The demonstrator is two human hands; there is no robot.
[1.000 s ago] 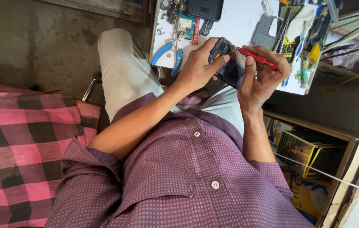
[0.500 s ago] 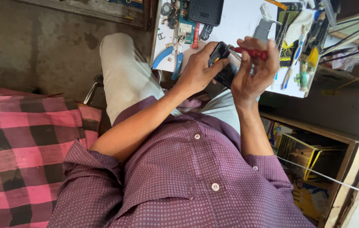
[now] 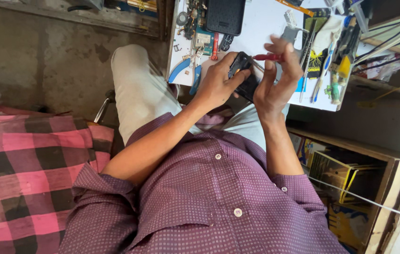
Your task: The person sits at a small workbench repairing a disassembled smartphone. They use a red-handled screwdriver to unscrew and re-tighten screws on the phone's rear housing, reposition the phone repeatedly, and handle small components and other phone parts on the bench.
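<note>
Your left hand (image 3: 216, 87) grips a small black phone (image 3: 243, 75), tilted, in front of the white worktop (image 3: 261, 23). Your right hand (image 3: 275, 87), at its 3 o'clock, pinches a red-handled screwdriver (image 3: 266, 57) against it.

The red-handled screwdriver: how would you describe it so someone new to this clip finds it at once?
Start at the white worktable at the top of the head view, littered with tools. At its near edge two hands meet over a small black device; the right hand pinches the red-handled screwdriver. The red tool further left lies loose on the table.
</note>
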